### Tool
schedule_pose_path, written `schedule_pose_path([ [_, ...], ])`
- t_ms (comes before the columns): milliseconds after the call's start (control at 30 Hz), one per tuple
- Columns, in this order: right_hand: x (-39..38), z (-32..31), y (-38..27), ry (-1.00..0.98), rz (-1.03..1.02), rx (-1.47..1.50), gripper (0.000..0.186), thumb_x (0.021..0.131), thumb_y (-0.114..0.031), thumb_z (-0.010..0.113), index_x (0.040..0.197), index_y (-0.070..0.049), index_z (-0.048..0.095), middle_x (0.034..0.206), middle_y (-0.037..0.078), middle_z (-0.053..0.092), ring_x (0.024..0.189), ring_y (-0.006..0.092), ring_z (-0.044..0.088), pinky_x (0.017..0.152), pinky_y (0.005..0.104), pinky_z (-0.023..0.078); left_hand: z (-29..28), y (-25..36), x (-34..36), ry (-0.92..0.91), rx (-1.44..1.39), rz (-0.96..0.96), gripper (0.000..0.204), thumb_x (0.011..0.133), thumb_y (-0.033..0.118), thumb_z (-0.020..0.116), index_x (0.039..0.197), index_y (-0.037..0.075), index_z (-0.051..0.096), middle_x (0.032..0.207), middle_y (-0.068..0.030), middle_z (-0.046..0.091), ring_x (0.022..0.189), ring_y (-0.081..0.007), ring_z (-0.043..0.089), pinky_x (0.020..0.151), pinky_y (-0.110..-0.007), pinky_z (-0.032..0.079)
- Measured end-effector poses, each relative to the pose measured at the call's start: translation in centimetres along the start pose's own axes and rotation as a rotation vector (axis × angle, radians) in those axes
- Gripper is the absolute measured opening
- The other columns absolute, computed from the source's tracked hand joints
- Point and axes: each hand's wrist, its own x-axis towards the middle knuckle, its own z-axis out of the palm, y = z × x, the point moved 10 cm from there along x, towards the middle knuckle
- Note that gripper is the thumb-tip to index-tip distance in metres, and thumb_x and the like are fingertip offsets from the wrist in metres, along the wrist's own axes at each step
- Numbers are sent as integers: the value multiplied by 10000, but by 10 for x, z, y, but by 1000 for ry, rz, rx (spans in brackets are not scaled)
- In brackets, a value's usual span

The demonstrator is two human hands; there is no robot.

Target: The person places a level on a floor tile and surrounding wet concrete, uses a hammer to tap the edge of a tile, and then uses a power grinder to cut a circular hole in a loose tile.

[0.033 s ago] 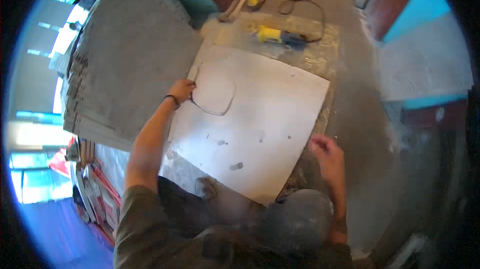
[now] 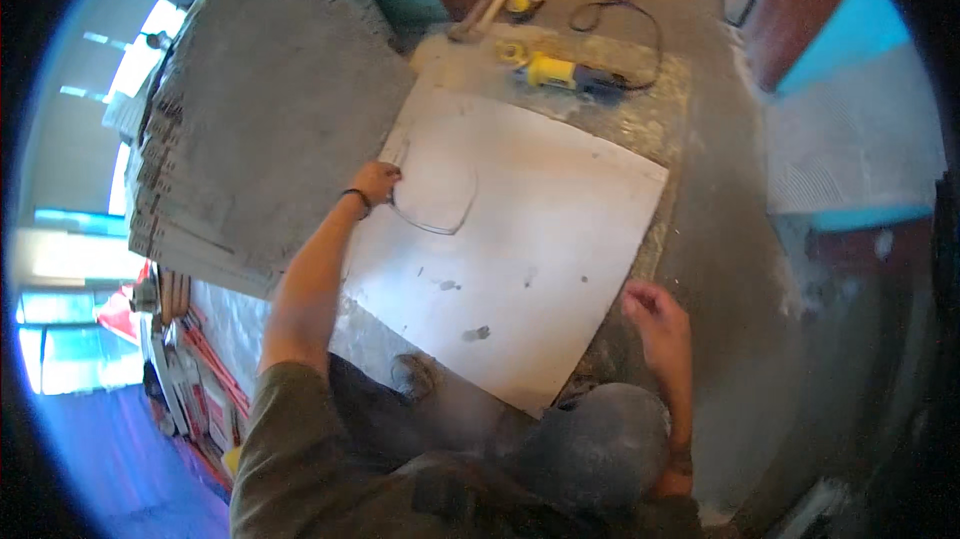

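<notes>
At the bottom of the frame sit the person's olive-green sleeve and a dusty grey knee pad (image 2: 600,444), and from there both bare arms reach up to a large square white tile (image 2: 530,239) lying flat on a dusty work surface in the middle of the picture. The right hand (image 2: 655,314), at lower right, curls loosely at the tile's near right edge; whether it truly pinches that edge cannot be told. The left hand (image 2: 375,181), a dark band at its wrist, rests at the tile's left edge with fingers bent, touching the start of a curved cut line (image 2: 435,209); its grip on anything is not clear. By the look of it, the tile is being steadied or shifted by both edges, and any lift would seem to call for a firm hold on opposite sides and care at the weakened cut-out. The tile is smooth and pale, with a few dark specks and a rounded U-shaped outline scored near its upper left corner. Left of it leans a stack of grey tiles (image 2: 270,109). Farther up, at top centre, lies a yellow angle grinder (image 2: 560,74) with its black cord.
</notes>
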Motion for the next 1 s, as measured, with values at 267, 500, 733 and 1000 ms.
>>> schedule_pose_path([
  [267, -11, -11, -15, 9, 38, -198, 253, 823, -173, 639, 1016, -11, 621, 890, 81, 621, 866, 182, 588, 773, 325, 472, 101, -74, 37, 2, 256, 39, 307, 822, 305, 508, 939, 90, 694, 998, -152, 654, 941, -318, 614, 837, -426, 460],
  [500, -25, 27, -244, -21, -237, -655, 170, 784, -144, 664, 882, -10, 628, 855, 114, 610, 780, 233, 586, 719, 337, 466, -89, 7, -61, 183, -183, -1, 600, 832, 298, 601, 1331, 40, 390, 1234, -190, 532, 1101, -346, 531, 936, -415, 417],
  [733, 72, 401, -571, -444, -847, -488, 331, 850, -286, 595, 1039, -15, 605, 954, 188, 630, 901, 345, 600, 787, 410, 475, -369, -39, -409, 442, -644, -240, 365, 868, 212, 594, 1188, 41, 550, 1056, -178, 622, 970, -295, 608, 833, -374, 471],
  [1000, 262, 587, -740, 65, -1025, -990, 410, 819, -200, 584, 1188, -35, 521, 1195, 210, 540, 1017, 387, 555, 889, 441, 437, -175, -236, -683, -108, -690, -1005, 269, 884, 242, 527, 1040, 29, 582, 928, -202, 618, 859, -368, 606, 722, -395, 479],
])
